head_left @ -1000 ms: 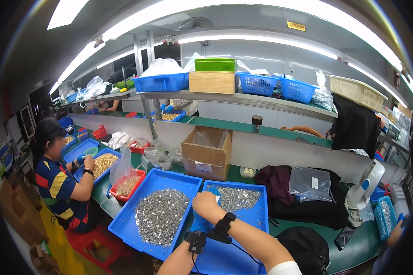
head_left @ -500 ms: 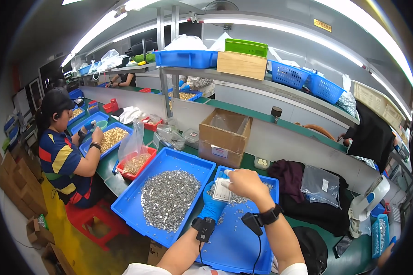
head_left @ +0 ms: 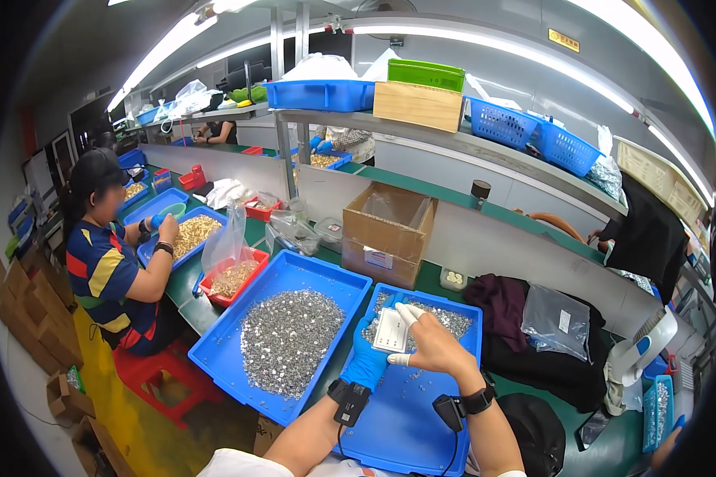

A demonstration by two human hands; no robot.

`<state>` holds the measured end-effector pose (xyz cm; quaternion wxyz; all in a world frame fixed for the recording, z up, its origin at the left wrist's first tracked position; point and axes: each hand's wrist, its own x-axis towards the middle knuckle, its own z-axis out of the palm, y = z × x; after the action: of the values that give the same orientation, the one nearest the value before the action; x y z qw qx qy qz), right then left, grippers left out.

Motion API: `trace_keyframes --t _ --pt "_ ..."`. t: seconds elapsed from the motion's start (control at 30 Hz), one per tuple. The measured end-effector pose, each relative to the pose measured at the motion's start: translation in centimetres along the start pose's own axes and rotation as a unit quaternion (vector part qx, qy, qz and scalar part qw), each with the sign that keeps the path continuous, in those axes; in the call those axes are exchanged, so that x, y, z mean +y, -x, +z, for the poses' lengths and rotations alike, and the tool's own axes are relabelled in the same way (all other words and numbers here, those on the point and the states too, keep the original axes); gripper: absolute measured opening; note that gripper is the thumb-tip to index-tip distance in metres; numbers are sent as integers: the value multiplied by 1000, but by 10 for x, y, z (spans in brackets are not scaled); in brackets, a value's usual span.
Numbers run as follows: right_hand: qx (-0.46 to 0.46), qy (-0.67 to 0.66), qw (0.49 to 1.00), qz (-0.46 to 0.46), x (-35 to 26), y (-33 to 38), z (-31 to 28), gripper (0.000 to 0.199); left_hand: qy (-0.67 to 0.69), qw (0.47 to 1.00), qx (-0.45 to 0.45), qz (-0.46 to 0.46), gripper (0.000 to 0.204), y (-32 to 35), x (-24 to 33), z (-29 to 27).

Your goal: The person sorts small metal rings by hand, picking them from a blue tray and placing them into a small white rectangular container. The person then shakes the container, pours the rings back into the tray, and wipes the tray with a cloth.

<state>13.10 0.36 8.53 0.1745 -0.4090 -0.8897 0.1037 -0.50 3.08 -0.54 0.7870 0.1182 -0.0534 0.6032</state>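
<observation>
My left hand [head_left: 365,359], in a blue glove, holds a small white rectangular plate [head_left: 391,329] with a row of dark spots or holes along its right side. My right hand [head_left: 439,345] is bare apart from white finger covers on the thumb and forefinger. Those two fingers bracket the plate's right edge, the thumb at its near corner and the forefinger at its far one. Below both hands lies a blue tray [head_left: 390,421] with small silver metal parts [head_left: 447,319] gathered at its far end and a few scattered nearer.
Left of it, another blue tray [head_left: 224,362] bears a big heap of silver parts [head_left: 290,342]. Behind stand a cardboard box [head_left: 383,266] and a red bin [head_left: 247,280]. Dark cloth [head_left: 497,306] lies right. A co-worker [head_left: 111,254] sits at left. A shelf [head_left: 525,163] spans overhead.
My right hand has turned and lowered from above the plate to its right edge, its fingers spreading. The plate has shifted slightly right. The co-worker's head has bent further down.
</observation>
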Motion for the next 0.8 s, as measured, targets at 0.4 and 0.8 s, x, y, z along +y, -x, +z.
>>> trace_keyframes --t 0.4,0.8 --pt "2 -309 948 77 55 14 6 45 77 994 69 -30 51 6 -5 15" --pt "317 -559 752 145 69 43 -29 52 117 984 94 -92 52 14 -8 56"
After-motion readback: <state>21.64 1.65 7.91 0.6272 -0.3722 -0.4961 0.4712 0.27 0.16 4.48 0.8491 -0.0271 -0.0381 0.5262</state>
